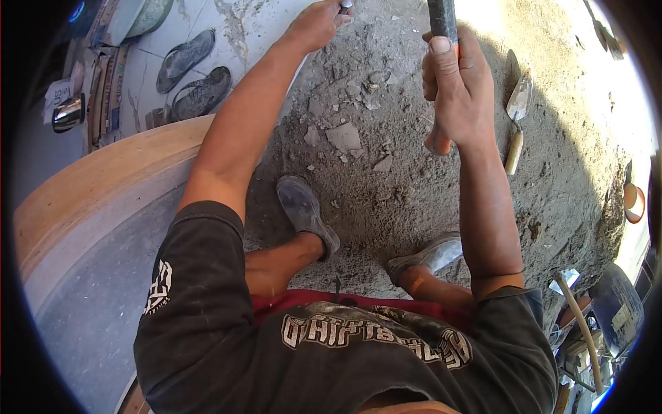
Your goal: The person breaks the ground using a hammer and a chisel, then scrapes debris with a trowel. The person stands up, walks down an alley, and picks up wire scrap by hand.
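Basically, sandals sit on pale tile. The left hand has its fingers around a small metal piece; right hand's wrapped around a dark handle over rubble-strewn dirt, probably for control. Trowel's lying handy, part sun, part shade.

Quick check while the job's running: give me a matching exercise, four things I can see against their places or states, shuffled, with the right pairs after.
Things:
1. Trowel
2. Sandals
3. Right hand
4. Curved wooden rim

Places or states:
A. Closed around a tool
B. Off the feet, on pale tiles
C. Running beneath the left arm
D. Lying on the rough ground, partly in sunlight

Right pairs: 1-D, 2-B, 3-A, 4-C
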Available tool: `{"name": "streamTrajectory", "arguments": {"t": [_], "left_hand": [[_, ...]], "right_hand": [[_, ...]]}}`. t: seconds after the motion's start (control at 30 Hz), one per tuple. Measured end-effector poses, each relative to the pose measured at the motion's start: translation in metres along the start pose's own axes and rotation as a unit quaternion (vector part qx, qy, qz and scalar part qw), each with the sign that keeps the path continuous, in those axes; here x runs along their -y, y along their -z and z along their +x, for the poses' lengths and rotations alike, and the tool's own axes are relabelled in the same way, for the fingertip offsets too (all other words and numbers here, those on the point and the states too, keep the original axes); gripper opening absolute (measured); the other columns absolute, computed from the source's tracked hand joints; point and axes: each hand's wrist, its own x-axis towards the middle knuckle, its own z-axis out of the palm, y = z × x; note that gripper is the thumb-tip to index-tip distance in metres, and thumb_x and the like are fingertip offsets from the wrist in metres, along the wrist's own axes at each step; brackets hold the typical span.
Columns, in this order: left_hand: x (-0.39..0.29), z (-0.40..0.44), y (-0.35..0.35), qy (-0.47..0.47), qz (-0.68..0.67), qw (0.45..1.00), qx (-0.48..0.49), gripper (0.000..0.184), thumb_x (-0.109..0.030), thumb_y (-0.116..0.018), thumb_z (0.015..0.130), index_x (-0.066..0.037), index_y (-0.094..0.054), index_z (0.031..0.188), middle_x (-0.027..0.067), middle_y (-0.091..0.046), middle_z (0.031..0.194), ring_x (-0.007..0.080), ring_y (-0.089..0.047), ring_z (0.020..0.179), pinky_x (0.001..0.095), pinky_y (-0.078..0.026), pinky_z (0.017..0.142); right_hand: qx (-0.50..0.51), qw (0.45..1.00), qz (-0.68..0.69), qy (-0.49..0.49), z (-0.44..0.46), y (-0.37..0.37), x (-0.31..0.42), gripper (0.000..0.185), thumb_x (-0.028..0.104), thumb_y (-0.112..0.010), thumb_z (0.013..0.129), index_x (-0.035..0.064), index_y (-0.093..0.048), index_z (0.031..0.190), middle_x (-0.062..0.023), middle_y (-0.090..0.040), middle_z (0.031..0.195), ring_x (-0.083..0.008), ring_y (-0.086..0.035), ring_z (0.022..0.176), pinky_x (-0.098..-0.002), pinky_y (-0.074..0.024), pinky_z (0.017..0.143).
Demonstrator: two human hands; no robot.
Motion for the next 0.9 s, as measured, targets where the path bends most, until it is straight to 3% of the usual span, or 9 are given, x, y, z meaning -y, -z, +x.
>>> {"name": "streamTrajectory", "arguments": {"t": [0.1, 0.2, 0.3, 0.47, 0.6, 0.67, 0.73, 0.83, 0.9], "left_hand": [[-0.004, -0.006, -0.001, -0.012, -0.016, 1.0, -0.006, 0.024, -0.02, -0.057, 0.093, -0.004, -0.061, 0.111, 0.02, -0.065, 0.106, 0.035, -0.063, 0.101, 0.0424, -0.048, 0.089], [0.004, -0.006, 0.001, -0.039, -0.014, 0.999, -0.021, 0.014, -0.019, -0.058, 0.096, -0.008, -0.059, 0.104, 0.0125, -0.067, 0.095, 0.0292, -0.064, 0.093, 0.0406, -0.048, 0.085], [0.001, -0.001, -0.002, -0.058, -0.013, 0.998, -0.029, 0.016, -0.021, -0.058, 0.096, -0.007, -0.059, 0.103, 0.0124, -0.067, 0.095, 0.03, -0.064, 0.093, 0.0407, -0.048, 0.084], [0.018, -0.002, -0.004, -0.061, -0.068, 0.995, -0.026, 0.017, -0.021, -0.06, 0.095, -0.006, -0.059, 0.104, 0.0115, -0.067, 0.094, 0.031, -0.064, 0.092, 0.0402, -0.049, 0.084], [-0.002, -0.009, -0.002, -0.021, -0.041, 0.999, -0.006, 0.017, -0.021, -0.061, 0.094, -0.007, -0.06, 0.104, 0.0113, -0.067, 0.094, 0.0309, -0.065, 0.093, 0.0399, -0.049, 0.085], [0.006, 0.0, -0.003, -0.078, -0.05, 0.992, -0.087, 0.015, -0.021, -0.06, 0.095, -0.008, -0.06, 0.102, 0.0121, -0.067, 0.093, 0.0314, -0.064, 0.091, 0.0403, -0.048, 0.084], [0.005, -0.004, 0.0, -0.032, -0.055, 0.998, -0.016, 0.013, -0.02, -0.06, 0.095, -0.008, -0.058, 0.099, 0.0141, -0.066, 0.094, 0.0315, -0.064, 0.092, 0.0417, -0.048, 0.083], [-0.004, -0.007, 0.008, -0.023, -0.051, 0.998, 0.009, 0.012, -0.02, -0.06, 0.095, -0.009, -0.058, 0.1, 0.0138, -0.066, 0.093, 0.0317, -0.064, 0.092, 0.0424, -0.048, 0.083], [0.005, -0.004, -0.004, -0.052, -0.013, 0.997, -0.052, 0.011, -0.019, -0.06, 0.095, -0.009, -0.058, 0.099, 0.0135, -0.065, 0.091, 0.0326, -0.063, 0.09, 0.0432, -0.048, 0.081]], "right_hand": [[-0.09, 0.987, 0.01, 0.134, 0.007, -0.008, 0.013, 0.04, 0.045, -0.047, 0.103, 0.0056, -0.055, 0.102, 0.0014, -0.052, 0.061, -0.0067, -0.052, 0.053, -0.0237, -0.0414, 0.048], [-0.006, 0.991, -0.132, 0.016, 0.016, -0.025, -0.03, 0.05, 0.042, -0.053, 0.1, -0.0042, -0.049, 0.119, -0.0108, -0.06, 0.059, -0.0225, -0.063, 0.055, -0.0363, -0.048, 0.054], [0.027, 0.975, -0.213, 0.049, 0.025, -0.027, -0.054, 0.046, 0.04, -0.055, 0.1, -0.0037, -0.049, 0.112, -0.0129, -0.062, 0.061, -0.029, -0.065, 0.058, -0.0384, -0.0485, 0.054], [-0.075, 0.994, -0.014, 0.079, 0.02, -0.021, 0.015, 0.045, 0.047, -0.049, 0.101, 0.0025, -0.049, 0.096, -0.0129, -0.062, 0.067, -0.0258, -0.063, 0.058, -0.0392, -0.0468, 0.052], [0.052, 0.955, -0.29, -0.009, 0.026, -0.028, -0.052, 0.045, 0.043, -0.053, 0.1, -0.002, -0.051, 0.107, -0.0211, -0.066, 0.073, -0.0408, -0.067, 0.068, -0.0448, -0.0508, 0.06], [0.0, 0.98, -0.198, 0.015, 0.031, -0.018, -0.035, 0.048, 0.046, -0.052, 0.1, -0.0025, -0.052, 0.1, -0.0207, -0.066, 0.073, -0.0372, -0.068, 0.067, -0.0448, -0.0511, 0.06], [-0.031, 0.997, -0.071, -0.013, 0.019, -0.006, 0.019, 0.049, 0.046, -0.051, 0.1, -0.0019, -0.05, 0.092, -0.0163, -0.064, 0.068, -0.0257, -0.068, 0.064, -0.0431, -0.05, 0.056], [-0.105, 0.991, -0.026, 0.079, 0.016, -0.025, -0.016, 0.047, 0.044, -0.052, 0.1, -0.0019, -0.05, 0.093, -0.0165, -0.064, 0.067, -0.0291, -0.068, 0.064, -0.0434, -0.0504, 0.057], [0.075, 0.954, -0.289, 0.025, 0.028, -0.035, -0.07, 0.045, 0.043, -0.053, 0.1, -0.002, -0.05, 0.094, -0.0167, -0.063, 0.065, -0.0331, -0.068, 0.063, -0.0437, -0.0503, 0.057]]}}
